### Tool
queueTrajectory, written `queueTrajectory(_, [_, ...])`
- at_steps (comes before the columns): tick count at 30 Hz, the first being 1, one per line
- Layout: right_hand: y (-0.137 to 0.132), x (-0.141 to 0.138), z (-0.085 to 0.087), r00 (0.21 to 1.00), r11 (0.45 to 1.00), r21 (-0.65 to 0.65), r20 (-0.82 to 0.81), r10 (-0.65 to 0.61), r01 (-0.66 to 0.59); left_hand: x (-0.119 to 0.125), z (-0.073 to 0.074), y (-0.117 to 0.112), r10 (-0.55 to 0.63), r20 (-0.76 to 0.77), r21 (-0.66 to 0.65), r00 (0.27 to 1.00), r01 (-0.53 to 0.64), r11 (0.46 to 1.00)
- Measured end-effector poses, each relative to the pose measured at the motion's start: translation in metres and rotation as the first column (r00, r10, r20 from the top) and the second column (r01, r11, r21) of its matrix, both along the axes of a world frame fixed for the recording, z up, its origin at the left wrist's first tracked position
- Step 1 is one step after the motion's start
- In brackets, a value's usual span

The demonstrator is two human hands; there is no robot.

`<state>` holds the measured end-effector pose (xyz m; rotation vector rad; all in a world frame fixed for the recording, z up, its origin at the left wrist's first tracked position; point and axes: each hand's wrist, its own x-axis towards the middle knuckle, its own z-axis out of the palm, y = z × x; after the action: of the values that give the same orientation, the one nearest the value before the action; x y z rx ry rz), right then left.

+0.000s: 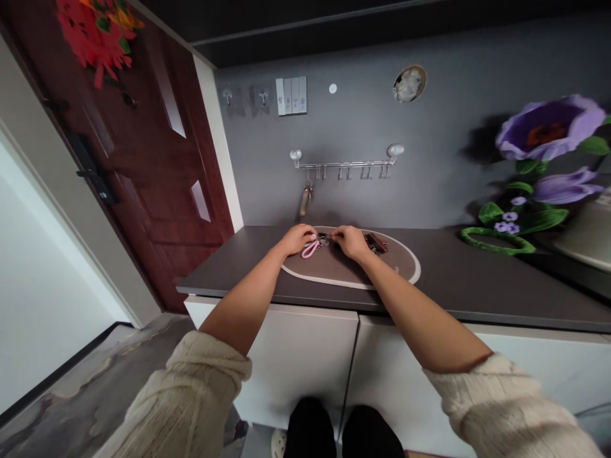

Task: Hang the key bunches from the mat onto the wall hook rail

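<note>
Both of my hands are over a brown oval mat (348, 270) with a pale rim, lying on the dark countertop. My left hand (296, 240) is closed at the left end of a bunch of keys (324, 240). A pink strap loop (310, 249) hangs from the bunch, just below my left fingers. From the other side my right hand (351, 242) pinches the bunch with curled fingers; exactly which piece it grips is too small to make out. Right beside that hand lies a second bunch of keys with a brown holder (377, 243), resting on the mat.
A clear hook rail (346, 165) is fixed to the grey wall, with a brown key fob (304, 200) hanging at its left. Purple artificial flowers (548, 130) stand on the right. A dark red door (157, 165) is at the left, white cabinet doors (296, 356) below.
</note>
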<state>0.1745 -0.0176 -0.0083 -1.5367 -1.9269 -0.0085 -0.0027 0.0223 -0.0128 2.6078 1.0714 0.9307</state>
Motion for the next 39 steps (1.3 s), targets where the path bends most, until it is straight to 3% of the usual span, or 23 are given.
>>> queueTrajectory(6, [0.0,0.0,0.001,1.0,1.0,-0.012,0.0,0.0,0.0,0.002,0.002,-0.001,0.059,0.199,-0.125,0.978,-0.035,0.991])
queueTrajectory(10, [0.002,0.001,-0.001,1.0,1.0,0.017,-0.008,0.023,-0.023,0.003,0.0,0.002,0.071,0.368,-0.205,0.927,0.007,0.979])
queueTrajectory(20, [-0.001,-0.001,0.002,0.981,0.994,0.071,-0.173,0.089,-0.077,0.006,0.01,-0.006,0.144,0.764,-0.411,0.629,0.303,0.86])
queueTrajectory(30, [-0.008,-0.009,0.009,0.902,0.948,0.26,-0.34,0.268,-0.184,0.006,0.014,-0.01,0.136,0.88,-0.381,0.456,0.504,0.775])
queueTrajectory(39, [-0.011,-0.011,0.01,0.902,0.925,0.285,-0.278,0.332,-0.252,0.011,0.014,-0.014,0.128,0.889,-0.388,0.439,0.577,0.719])
